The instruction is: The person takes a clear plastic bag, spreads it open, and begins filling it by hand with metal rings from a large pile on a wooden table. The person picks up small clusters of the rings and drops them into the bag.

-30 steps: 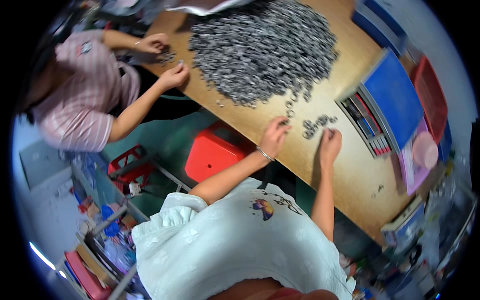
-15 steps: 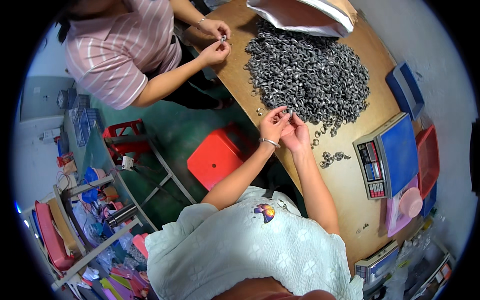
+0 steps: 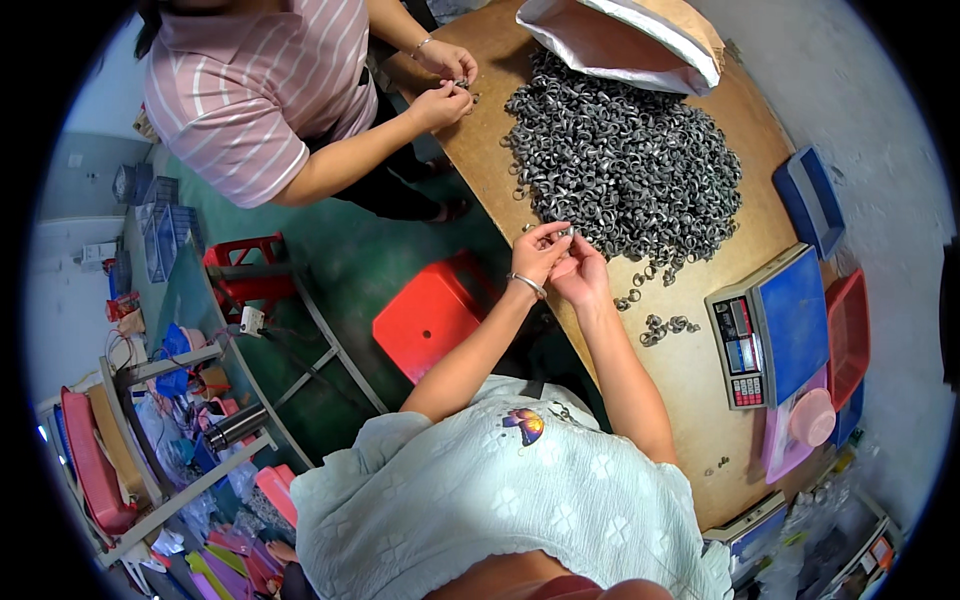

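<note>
Now brought together at the near edge of the large heap of small grey metal rings [image 3: 625, 165]: left hand [image 3: 540, 255] and right hand [image 3: 583, 272], fingertips pinched on one ring, no longer spread flat on the brown tabletop [image 3: 690, 390].

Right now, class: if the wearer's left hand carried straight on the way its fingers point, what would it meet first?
Most likely the big heap of grey metal rings: the left hand points up-right at the heap's near edge, though depth is unclear.
</note>
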